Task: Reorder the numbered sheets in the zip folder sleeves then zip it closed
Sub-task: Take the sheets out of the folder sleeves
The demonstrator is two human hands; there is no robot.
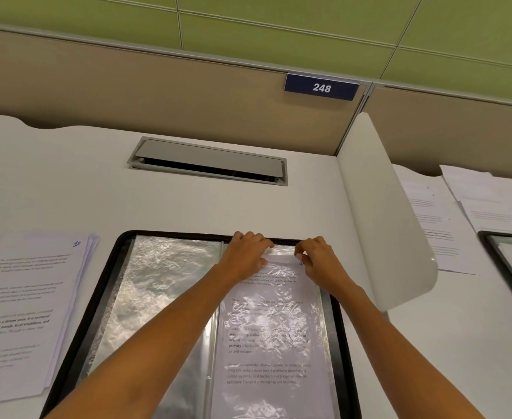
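Left hand (245, 256), right hand (318, 262) pinch sleeve (278, 397); sheet (280, 260) inside.

A white desk (67, 182) is stretching across the view, its far edge cut in a wavy line. A grey cable hatch (209, 160) is sitting recessed in the desktop, its flap standing slightly open over a dark slot. A tan partition panel (158, 92) is rising behind the desk, carrying a dark blue number plate (321, 87) reading 248. Green wall panels (278, 25) are running above it. A white curved divider (378, 213) is standing upright at the right, separating a neighbouring desk (460, 343). Soft, even light is falling over everything.
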